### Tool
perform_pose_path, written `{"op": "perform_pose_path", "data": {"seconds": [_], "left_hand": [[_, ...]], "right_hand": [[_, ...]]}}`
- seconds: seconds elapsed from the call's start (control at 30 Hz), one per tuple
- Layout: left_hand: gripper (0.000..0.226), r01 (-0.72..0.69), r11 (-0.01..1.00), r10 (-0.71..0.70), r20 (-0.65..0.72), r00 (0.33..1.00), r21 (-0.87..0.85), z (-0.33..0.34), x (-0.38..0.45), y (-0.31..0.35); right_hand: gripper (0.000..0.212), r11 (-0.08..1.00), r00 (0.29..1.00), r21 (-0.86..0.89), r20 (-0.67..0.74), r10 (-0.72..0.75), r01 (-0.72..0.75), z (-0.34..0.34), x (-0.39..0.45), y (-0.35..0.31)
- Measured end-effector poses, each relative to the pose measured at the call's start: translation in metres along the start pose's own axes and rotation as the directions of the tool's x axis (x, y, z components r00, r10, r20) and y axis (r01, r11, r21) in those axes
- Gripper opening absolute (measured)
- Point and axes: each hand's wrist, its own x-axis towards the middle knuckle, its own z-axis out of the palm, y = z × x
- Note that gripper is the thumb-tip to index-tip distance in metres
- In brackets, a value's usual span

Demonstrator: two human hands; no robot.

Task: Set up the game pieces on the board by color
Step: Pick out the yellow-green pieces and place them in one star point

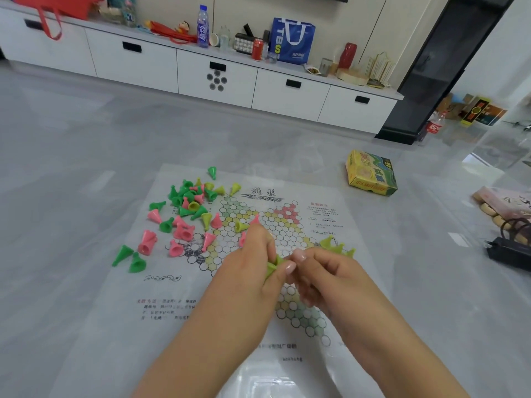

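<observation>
My hands are meeting over the middle of the board (330,214), and they are hiding most of its star — only the upper rows of circles, a pink-tinted point at upper right and a greenish point below my wrists are showing. My left hand (247,262) is curling round a yellow-green piece (273,267), and my right hand (319,271) is pinching the same piece with thumb and forefinger; how much of the piece is inside my left palm I cannot tell. Something pink is peeking out beside my left knuckles, too covered to say whether I am holding it. Just past my right fingers a few yellow-green pieces (336,245) are standing near the board's right point, partly cut off by my hand.

The loose pieces (184,214) — green, pink and yellow-green cones — are lying in a mixed heap on the upper left of the sheet, some tipped over, a few spilling onto the grey floor (71,156). One green cone (212,172) is lying apart at the sheet's top edge.

A yellow and green box (370,173) is sitting on the floor well to the right, its flaps closed as far as I can see. A black adapter (508,252) is lying at the right edge, cut off. Along the wall a white cabinet (287,93) is carrying a water bottle (203,25), a red can (257,49) and a blue bag (293,40).
</observation>
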Motion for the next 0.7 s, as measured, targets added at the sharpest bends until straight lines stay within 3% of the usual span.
{"op": "perform_pose_path", "data": {"seconds": [0.2,0.47,0.53,0.6,0.7], "left_hand": [[0.030,-0.007,1.000,0.007,-0.011,1.000,0.017,0.001,0.001,0.000],[0.027,0.014,1.000,-0.014,-0.068,0.998,0.011,0.006,0.003,0.000],[0.026,0.003,0.999,0.000,-0.058,0.998,0.054,0.007,0.002,0.000],[0.023,0.007,0.995,-0.005,-0.021,1.000,0.102,0.007,0.001,0.002],[0.024,0.002,0.989,-0.004,0.011,1.000,0.149,0.008,0.001,0.006]], "right_hand": [[0.028,0.973,0.995,0.225,0.094,0.037,-0.057,0.001,0.000,0.004],[0.021,0.928,0.996,0.366,0.075,0.046,-0.070,0.003,0.004,0.005],[0.018,0.951,1.000,0.308,-0.019,0.025,-0.018,-0.004,0.006,0.002],[0.015,0.992,0.979,0.088,-0.191,-0.075,0.094,-0.022,0.009,-0.004],[0.016,0.968,0.902,-0.193,-0.368,-0.225,0.162,-0.051,0.014,-0.008]]}}
